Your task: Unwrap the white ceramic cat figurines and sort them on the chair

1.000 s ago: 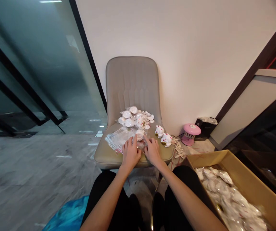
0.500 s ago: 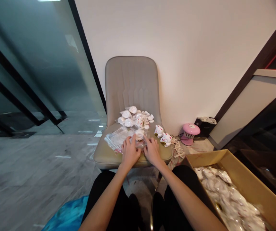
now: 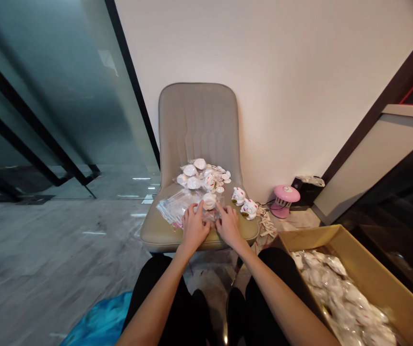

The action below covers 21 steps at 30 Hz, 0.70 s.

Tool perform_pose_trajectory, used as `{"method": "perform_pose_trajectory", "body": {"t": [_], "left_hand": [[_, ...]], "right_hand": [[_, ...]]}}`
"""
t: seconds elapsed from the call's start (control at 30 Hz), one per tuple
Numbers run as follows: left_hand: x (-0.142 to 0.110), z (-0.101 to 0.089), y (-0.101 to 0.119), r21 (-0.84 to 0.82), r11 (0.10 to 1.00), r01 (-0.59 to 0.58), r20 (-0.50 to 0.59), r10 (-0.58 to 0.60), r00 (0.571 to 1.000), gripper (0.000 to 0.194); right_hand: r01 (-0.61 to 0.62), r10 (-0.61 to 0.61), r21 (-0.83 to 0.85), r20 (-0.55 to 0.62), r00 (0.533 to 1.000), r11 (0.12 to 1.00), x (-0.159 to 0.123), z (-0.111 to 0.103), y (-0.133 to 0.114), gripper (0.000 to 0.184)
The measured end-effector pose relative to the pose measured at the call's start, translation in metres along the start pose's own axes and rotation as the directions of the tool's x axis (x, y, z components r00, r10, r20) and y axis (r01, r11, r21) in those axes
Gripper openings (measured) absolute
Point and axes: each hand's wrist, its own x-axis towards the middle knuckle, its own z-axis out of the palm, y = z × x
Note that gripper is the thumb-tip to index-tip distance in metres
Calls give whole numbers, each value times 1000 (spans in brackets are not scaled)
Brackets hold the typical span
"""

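On the beige chair seat (image 3: 159, 231), the left hand (image 3: 194, 228) and right hand (image 3: 230, 227) lie half-open on a clear plastic bag (image 3: 176, 206), grip unclear, either side of a white cat figurine (image 3: 209, 201), barely shifted since a moment earlier.

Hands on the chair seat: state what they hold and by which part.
The left hand and right hand have their fingertips on a clear plastic bag, near its right end; whether they actually grip it cannot be told.

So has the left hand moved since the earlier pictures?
Yes, slightly. Judged against the beige chair seat, the left hand has shifted a little toward the left of the view, away from the right hand.
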Motion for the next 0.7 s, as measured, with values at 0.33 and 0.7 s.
{"method": "perform_pose_trajectory", "body": {"t": [0.33,0.7], "left_hand": [[0,2,-3,-5,1000,-13,1,13,1000,74],[-3,-11,-26,-87,973,-212,-9,212,977,53]], "right_hand": [[5,-5,-1,-12,1000,1000,1,1,0,65],[140,-121,190,-112,986,972,-5,1,19,58]]}}
